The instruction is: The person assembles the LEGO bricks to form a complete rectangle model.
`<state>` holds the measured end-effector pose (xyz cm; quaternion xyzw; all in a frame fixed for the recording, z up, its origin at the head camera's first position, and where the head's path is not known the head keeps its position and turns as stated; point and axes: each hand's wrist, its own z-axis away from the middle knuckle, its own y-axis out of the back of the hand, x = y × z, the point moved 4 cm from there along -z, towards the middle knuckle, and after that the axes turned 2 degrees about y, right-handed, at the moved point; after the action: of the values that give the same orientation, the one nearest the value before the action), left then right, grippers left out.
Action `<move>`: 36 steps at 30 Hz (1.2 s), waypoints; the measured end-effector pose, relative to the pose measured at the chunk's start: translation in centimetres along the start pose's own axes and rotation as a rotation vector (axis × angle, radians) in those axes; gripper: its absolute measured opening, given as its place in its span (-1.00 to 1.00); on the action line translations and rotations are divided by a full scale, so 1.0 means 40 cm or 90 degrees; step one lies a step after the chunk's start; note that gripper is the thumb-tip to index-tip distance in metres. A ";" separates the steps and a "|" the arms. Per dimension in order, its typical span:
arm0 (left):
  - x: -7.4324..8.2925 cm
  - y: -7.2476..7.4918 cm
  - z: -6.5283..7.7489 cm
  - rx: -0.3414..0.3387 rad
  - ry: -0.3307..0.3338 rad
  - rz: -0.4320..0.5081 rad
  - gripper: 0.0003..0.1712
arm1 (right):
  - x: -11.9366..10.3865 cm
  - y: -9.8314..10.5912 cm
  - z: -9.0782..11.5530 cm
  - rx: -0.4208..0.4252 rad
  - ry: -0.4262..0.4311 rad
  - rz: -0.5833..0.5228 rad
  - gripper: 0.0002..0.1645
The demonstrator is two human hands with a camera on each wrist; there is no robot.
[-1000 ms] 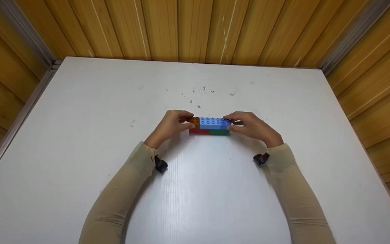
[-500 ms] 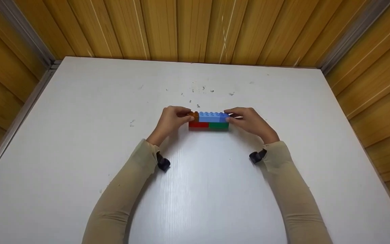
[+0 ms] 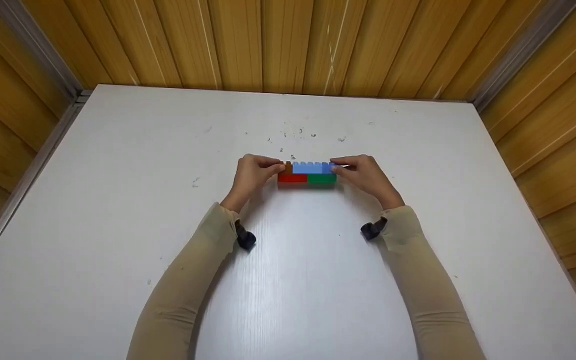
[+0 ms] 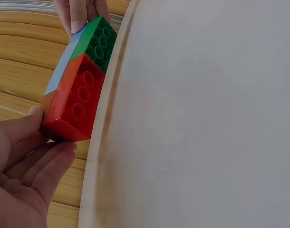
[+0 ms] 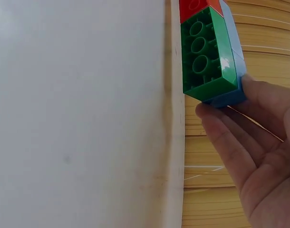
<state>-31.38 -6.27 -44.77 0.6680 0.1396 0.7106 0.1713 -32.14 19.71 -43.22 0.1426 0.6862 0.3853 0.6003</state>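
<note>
Both hands hold a joined bar of toy building blocks by its two ends. Its upper row has a brown-orange block (image 3: 288, 168), a light blue block (image 3: 307, 168) and a darker blue block (image 3: 326, 168). Under them sit a red block (image 3: 293, 178) and a green block (image 3: 321, 178). My left hand (image 3: 252, 179) pinches the brown-orange end between thumb and fingers; my right hand (image 3: 366, 178) pinches the darker blue end. Hollow undersides of the red block (image 4: 62, 97) and green block (image 5: 227, 59) show in the wrist views, so the bar is off the table.
A white table (image 3: 288, 280) spreads beneath the hands, with small dark marks on its far part. Wood-patterned panels (image 3: 288, 45) stand behind it and at both sides. A small black camera (image 3: 246, 241) sits at the left wrist, another black camera (image 3: 372, 230) at the right.
Both hands have moved the bar slightly away from the body. It has tipped, so its top studs show less and the red and green front faces show more.
</note>
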 end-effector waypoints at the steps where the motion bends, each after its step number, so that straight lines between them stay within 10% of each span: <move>1: 0.001 -0.001 -0.001 0.003 0.002 -0.001 -0.71 | 0.000 0.000 0.000 0.002 -0.003 -0.002 -0.51; 36: -0.003 -0.022 -0.048 0.011 0.029 0.047 -0.77 | 0.023 0.001 -0.032 0.025 -0.114 -0.030 -0.54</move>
<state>-33.24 -5.45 -45.38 0.6576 0.1248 0.7304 0.1357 -33.57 19.89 -43.88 0.1719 0.6402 0.3431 0.6655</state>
